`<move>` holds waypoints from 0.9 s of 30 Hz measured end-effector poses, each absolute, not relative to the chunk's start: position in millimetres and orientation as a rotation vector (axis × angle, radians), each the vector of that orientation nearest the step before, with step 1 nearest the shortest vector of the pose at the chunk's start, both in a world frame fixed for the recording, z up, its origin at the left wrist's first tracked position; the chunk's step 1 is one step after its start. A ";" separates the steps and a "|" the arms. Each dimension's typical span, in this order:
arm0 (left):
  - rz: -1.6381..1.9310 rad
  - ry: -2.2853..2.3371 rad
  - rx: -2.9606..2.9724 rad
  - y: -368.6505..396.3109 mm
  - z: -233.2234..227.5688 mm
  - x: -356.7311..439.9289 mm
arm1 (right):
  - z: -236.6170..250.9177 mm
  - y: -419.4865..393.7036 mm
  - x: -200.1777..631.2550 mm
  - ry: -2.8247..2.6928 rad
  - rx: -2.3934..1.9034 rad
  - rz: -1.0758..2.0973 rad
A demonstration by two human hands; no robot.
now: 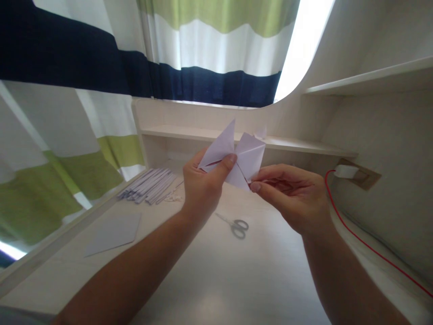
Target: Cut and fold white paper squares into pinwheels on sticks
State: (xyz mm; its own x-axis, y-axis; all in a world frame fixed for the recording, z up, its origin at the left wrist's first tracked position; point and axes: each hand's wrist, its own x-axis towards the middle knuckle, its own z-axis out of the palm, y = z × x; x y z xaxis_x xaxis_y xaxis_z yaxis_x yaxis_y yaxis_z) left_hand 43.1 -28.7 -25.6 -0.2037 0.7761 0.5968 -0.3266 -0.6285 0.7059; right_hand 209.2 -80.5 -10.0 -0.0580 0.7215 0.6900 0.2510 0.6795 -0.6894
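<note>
Both forearms rise from the bottom edge and meet above the desk (237,280), holding a folded white paper (241,155) in the air over the scissors (237,227). Angled up from the lower left, the left hand (201,189) curls around the paper's left flap, with the thumb pressed flat along the fold and the other fingers tucked behind the sheet. From the lower right, the right hand (294,196) lies palm-up with its wrist bent, thumb and forefinger pinching the paper's lower right point while the remaining fingers curl loosely beneath. Two pointed flaps of the paper stand up above the hands.

Left of the scissors lies a flat white sheet (113,234); beyond it, a bundle of paper strips (149,186). Right of the scissors, a red cable (368,246) runs along the wall to a white plug (345,171).
</note>
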 end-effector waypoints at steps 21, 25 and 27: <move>1.775 0.392 1.235 -25.6 -28.2 42.4 | -10.3 -79.2 214.8 -1.650 -0.708 0.408; 1.503 0.345 1.241 -22.0 -32.0 43.0 | -9.8 -79.0 216.7 -1.657 -0.704 0.323; 1.453 0.371 1.265 -22.1 -33.3 43.9 | -8.8 -79.2 217.3 -1.684 -0.709 0.299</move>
State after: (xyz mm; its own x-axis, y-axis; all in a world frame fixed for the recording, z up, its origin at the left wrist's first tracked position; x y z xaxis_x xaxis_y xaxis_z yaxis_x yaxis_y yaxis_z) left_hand 43.9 -22.1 -33.3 0.1932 0.8531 0.4846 -0.5161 -0.3317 0.7897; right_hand 217.3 -79.2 -8.8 -0.0894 0.6003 0.7947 0.2895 0.7791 -0.5560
